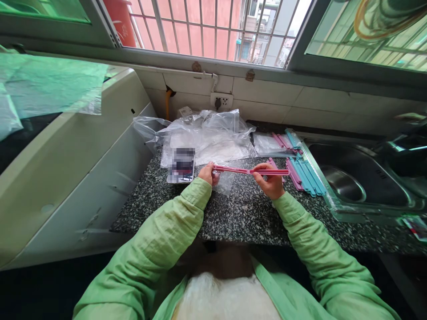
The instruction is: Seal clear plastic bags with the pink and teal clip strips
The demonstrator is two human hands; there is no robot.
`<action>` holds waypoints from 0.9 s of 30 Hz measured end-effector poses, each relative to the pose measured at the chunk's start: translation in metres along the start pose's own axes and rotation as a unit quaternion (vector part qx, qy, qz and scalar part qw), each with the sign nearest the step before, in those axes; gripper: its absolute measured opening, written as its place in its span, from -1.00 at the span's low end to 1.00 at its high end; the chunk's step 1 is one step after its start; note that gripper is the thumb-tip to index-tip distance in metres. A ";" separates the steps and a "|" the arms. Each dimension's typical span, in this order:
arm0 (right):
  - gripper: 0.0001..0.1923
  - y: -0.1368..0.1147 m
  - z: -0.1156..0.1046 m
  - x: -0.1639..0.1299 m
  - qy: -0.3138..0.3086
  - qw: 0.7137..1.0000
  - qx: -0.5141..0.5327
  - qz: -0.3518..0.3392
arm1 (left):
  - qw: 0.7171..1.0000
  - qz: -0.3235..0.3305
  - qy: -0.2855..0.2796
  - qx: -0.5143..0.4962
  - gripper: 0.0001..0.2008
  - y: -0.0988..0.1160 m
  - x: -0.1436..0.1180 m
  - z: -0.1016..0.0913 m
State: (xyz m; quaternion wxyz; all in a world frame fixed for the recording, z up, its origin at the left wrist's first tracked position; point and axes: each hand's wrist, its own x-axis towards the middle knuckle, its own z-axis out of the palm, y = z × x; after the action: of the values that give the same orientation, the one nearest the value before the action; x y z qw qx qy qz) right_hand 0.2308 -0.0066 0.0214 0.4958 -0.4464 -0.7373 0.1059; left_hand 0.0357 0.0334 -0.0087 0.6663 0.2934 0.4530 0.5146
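Observation:
Stretched level between my hands is a long, thin pink plastic strip (235,170), which looks like a bag-sealing clip opened out at a joint in its middle. My left hand (207,174) pinches its left end, with thumb and fingers closed. Nearer its right half, my right hand (271,184) grips it between thumb and fingers. A small clear plastic bag (224,183) lies under the strip, beside my left hand. Just right of my right hand rest several similar pink strips (294,174) and blue strips (308,175) on the counter.
A heap of clear plastic bags (213,138) covers the back of the speckled counter (240,218). A phone-like device (182,165) with a partly blurred screen stands left of my hands. More strips (280,140) lie behind. A metal sink (363,173) is at right, a white appliance (100,169) at left.

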 end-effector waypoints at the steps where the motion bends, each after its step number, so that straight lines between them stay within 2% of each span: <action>1: -0.93 0.001 0.000 0.000 -0.003 1.000 0.005 0.001 | 1.000 0.002 0.004 0.002 -0.66 0.000 0.000 0.000; 11: -0.90 0.005 0.004 -0.001 -0.020 0.998 0.046 0.021 | 1.000 -0.014 0.011 0.003 -0.65 0.000 0.000 -0.001; 16: -0.87 0.006 0.006 -0.001 -0.028 0.998 0.058 0.025 | 1.000 0.002 0.026 0.016 -0.66 -0.002 0.002 -0.001; 21: -0.89 0.007 0.007 -0.001 -0.041 0.998 0.047 0.011 | 1.000 0.006 -0.016 0.013 -0.64 -0.003 0.001 0.000; 27: -0.90 0.009 0.006 -0.001 -0.038 0.999 0.005 -0.035 | 0.999 0.011 -0.016 0.030 -0.61 -0.002 0.000 -0.001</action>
State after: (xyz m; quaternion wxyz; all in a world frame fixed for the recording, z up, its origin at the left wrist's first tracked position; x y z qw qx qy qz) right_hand 0.2308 -0.0001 0.0119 0.4731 -0.4135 -0.7702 0.1094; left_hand 0.0362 0.0331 -0.0111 0.6585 0.3264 0.4542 0.5036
